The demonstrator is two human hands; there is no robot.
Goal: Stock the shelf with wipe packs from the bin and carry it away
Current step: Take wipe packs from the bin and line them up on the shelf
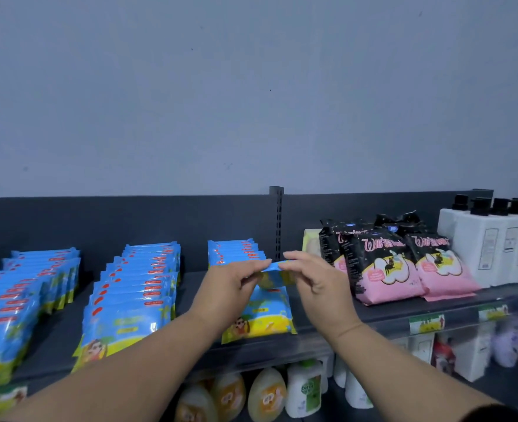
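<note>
Blue and yellow wipe packs stand in rows on the dark shelf (190, 287): a left row (23, 293), a middle row (135, 287) and a shorter right row (236, 252). My left hand (230, 284) and my right hand (315, 280) pinch the top edge of one wipe pack (277, 274) from either side, holding it upright over the right row. In front of it leans another pack (263, 315) at the shelf's front edge. The bin is not in view.
Black and pink bags (397, 263) stand to the right of the upright post (277, 220), then white bottles with black caps (495, 242). Below the shelf are soap bottles (303, 391) and more white bottles. A grey wall rises behind.
</note>
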